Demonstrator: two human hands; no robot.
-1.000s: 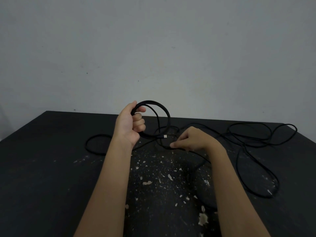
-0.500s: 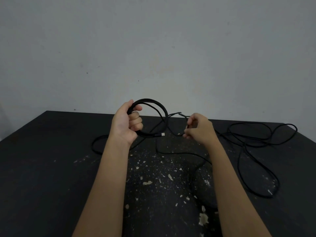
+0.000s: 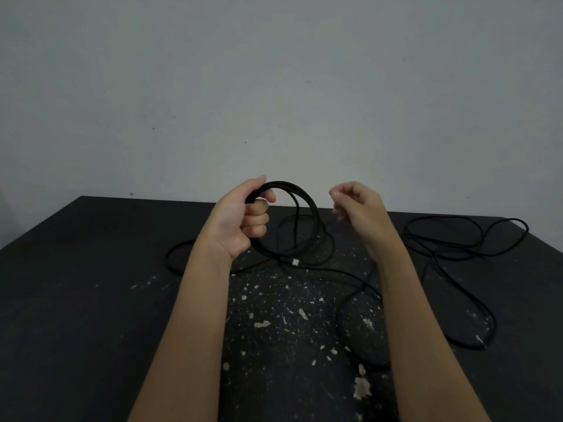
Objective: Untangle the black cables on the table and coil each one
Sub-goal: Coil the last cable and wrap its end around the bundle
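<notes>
My left hand (image 3: 240, 220) grips a round coil of black cable (image 3: 311, 206) and holds it upright above the far middle of the black table (image 3: 91, 315). The coil's lower part hangs to a pale connector (image 3: 295, 262) near the tabletop. Strands trail from there to a loop at the left (image 3: 172, 254) and toward me at the right (image 3: 350, 300). My right hand (image 3: 359, 205) is raised beside the coil, apart from it, fingers loosely curled with no cable seen in them. More loose black cable (image 3: 457, 248) lies in loops at the right.
The tabletop is dark with pale chipped specks (image 3: 265, 324) in its middle. A bare grey wall (image 3: 274, 86) stands behind the far edge. The long right-hand loop (image 3: 484, 336) reaches close to the table's right side.
My right hand rose from the table with a strand pinched, brought it up toward the coil, and now has let it go. The coil in my left hand lifted slightly.
</notes>
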